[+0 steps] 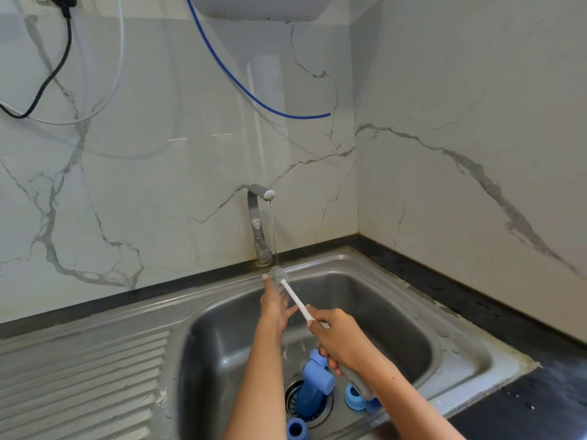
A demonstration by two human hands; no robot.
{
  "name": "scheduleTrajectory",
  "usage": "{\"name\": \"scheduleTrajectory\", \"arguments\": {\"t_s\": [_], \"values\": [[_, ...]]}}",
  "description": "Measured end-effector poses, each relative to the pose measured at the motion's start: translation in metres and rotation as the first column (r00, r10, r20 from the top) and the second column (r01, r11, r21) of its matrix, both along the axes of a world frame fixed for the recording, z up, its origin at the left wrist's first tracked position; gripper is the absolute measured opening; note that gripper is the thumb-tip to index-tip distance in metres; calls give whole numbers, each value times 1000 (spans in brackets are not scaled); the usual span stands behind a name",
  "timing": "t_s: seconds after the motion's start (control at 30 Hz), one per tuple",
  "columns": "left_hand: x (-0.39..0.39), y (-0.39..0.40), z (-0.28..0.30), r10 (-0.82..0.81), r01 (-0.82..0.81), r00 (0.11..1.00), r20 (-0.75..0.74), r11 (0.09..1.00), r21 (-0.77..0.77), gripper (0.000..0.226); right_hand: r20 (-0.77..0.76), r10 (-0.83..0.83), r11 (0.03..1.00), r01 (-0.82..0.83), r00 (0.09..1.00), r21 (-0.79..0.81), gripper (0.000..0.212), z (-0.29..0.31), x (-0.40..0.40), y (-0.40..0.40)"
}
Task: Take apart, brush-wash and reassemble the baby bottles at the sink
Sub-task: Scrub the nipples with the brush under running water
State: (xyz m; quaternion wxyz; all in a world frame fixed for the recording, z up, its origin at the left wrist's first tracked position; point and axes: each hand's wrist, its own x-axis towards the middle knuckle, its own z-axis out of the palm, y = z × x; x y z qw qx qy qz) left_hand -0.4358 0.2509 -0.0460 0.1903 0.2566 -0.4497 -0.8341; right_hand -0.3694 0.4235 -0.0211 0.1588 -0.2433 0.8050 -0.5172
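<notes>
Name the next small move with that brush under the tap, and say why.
Probably rub the brush head with the left hand fingers: the right hand holds it under the thin tap stream, and the left fingertips already reach beside the bristles.

Blue bottle parts (313, 381) crowd drain; faucet (258, 223) blocks back rim; basin's right half open.

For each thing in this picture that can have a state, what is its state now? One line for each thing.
Tap: open, a thin stream runs.
Brush: its head is under the stream.
Right hand: grips the brush handle.
Left hand: fingers straight, beside the brush head.
Blue bottle parts: apart, lying in the sink near the drain.
Black plug: in the wall socket.
Blue hose: loose end hangs free.
</notes>
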Motion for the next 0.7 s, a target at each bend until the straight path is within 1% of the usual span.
{"name": "scheduleTrajectory", "arguments": {"t_s": [0.07, 0.17, 0.23, 0.3, 0.33, 0.4, 0.47, 0.53, 0.6, 0.63, 0.7], "values": [[1, 2, 0, 1, 1, 1000, 22, 995, -104, 52, -4, 1, 1000, -1, 1000, 4, 44, 0, 0, 1], [2, 1, -2, 130, -118, 990, 56, 978, -172, 40, -19, 9, 1000, -8, 1000, 23, 43, 0, 1, 3], [4, -1, -3, 205, -180, 976, 74, 951, -251, 37, -13, 14, 1000, -14, 1000, 20, 44, 0, 3, 3], [4, -3, -4, 248, -199, 965, 81, 903, -382, 35, 5, 10, 1000, -11, 1000, 14, 44, 1, 2, 2], [4, -3, -4, 235, -175, 968, 82, 877, -448, 33, 13, 7, 1000, -7, 1000, 11, 43, 1, 2, 2], [5, -1, -6, 149, -85, 986, 75, 835, -544, 30, 3, 0, 1000, 0, 1000, 18, 45, 1, 1, 4], [6, 2, -7, 30, 17, 997, 70, 812, -584, 30, -24, -5, 999, 6, 1000, 42, 46, 1, 0, 6], [5, 6, -8, -79, 142, 989, 126, 763, -631, 32, -49, -17, 997, 21, 999, 80, 46, 1, -3, 7], [0, 8, -13, -145, 234, 971, 188, 724, -649, 32, -86, -34, 994, 43, 996, 104, 43, 4, -9, 8], [-1, 8, -16, -145, 236, 971, 192, 733, -638, 31, -90, -34, 994, 43, 995, 103, 42, 5, -11, 9], [0, 5, -18, -101, 151, 988, 120, 813, -563, 29, -62, -24, 996, 29, 998, 88, 41, 7, -12, 10]]}}
